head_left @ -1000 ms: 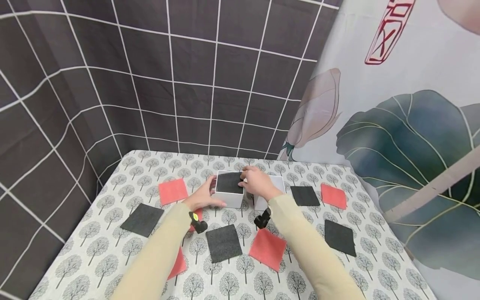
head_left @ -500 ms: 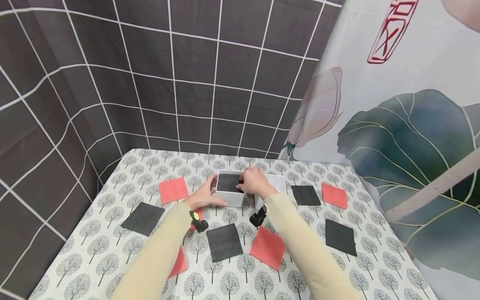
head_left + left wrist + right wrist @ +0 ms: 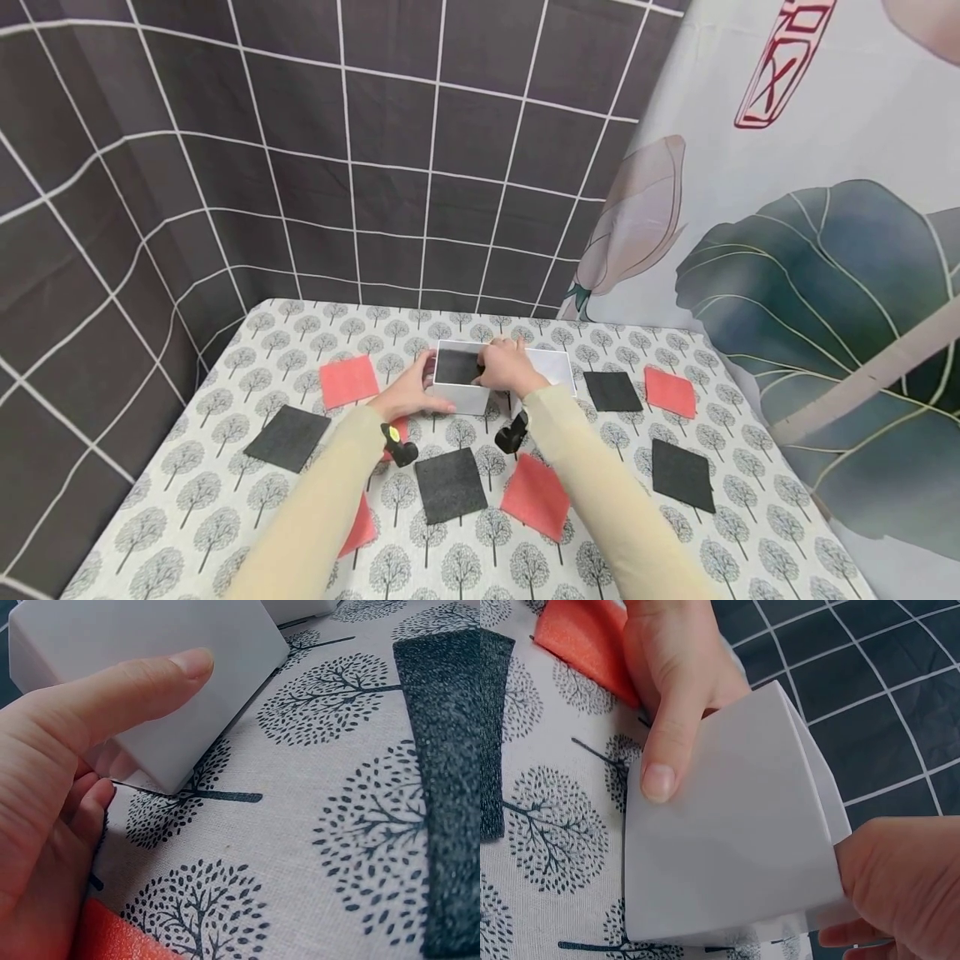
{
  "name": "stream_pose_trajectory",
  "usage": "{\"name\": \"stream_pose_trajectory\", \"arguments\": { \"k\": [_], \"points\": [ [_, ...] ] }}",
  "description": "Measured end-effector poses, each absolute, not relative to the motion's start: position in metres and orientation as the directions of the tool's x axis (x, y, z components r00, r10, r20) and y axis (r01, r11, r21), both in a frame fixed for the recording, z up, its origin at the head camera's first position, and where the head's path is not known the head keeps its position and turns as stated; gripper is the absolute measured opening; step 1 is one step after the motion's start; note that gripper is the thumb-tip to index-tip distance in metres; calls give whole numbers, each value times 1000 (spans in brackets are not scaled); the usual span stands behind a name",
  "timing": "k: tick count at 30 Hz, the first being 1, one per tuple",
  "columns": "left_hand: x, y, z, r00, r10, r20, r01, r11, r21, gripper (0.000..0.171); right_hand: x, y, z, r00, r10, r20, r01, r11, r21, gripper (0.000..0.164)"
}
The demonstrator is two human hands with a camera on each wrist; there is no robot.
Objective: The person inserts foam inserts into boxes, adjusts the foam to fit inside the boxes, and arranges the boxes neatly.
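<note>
A white open-topped box (image 3: 460,401) stands towards the back of the table, with a black cloth square (image 3: 453,367) inside it. My left hand (image 3: 408,393) grips the box at its left side; in the left wrist view the thumb (image 3: 169,686) lies along the outer wall. Over the right rim reaches my right hand (image 3: 510,368), its thumb and finger pinching the black cloth inside. The right wrist view has the box wall (image 3: 727,832) hiding those fingertips, while other fingers (image 3: 847,932) curl outside the box.
A second white box (image 3: 553,367) stands right beside, partly behind the right hand. Red squares (image 3: 348,381) (image 3: 536,497) (image 3: 670,392) and black squares (image 3: 287,437) (image 3: 450,486) (image 3: 682,475) lie spread on the tree-print tablecloth (image 3: 457,567). A dark checked curtain (image 3: 390,200) hangs behind.
The black cloth has sunk from near the rim to deeper in the box. My right hand has moved slightly down and in with it; the left hand stays put.
</note>
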State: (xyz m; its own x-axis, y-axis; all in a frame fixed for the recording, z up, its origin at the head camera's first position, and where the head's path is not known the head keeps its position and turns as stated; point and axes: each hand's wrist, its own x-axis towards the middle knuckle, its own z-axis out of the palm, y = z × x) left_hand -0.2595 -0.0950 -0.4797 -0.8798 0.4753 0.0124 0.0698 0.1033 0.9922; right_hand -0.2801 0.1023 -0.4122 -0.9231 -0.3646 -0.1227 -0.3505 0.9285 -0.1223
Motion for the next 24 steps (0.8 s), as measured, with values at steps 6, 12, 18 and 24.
{"name": "stream_pose_trajectory", "arguments": {
  "k": [6,12,18,24],
  "points": [
    [-262,-94,-488,-879,476,33,86,90,992,103,-276,111,-408,-915,-404,-17,-394,902,-177,42],
    [-272,-93,-503,-896,444,27,83,106,991,106,-271,131,-398,-911,-384,152,-413,863,-292,34],
    [-267,-93,-491,-887,462,11,68,106,992,106,-266,153,-397,-898,-358,254,-431,828,-359,32],
    [-261,-92,-485,-891,453,22,75,100,992,103,-257,174,-404,-904,-305,299,-414,803,-430,38]
  ]
}}
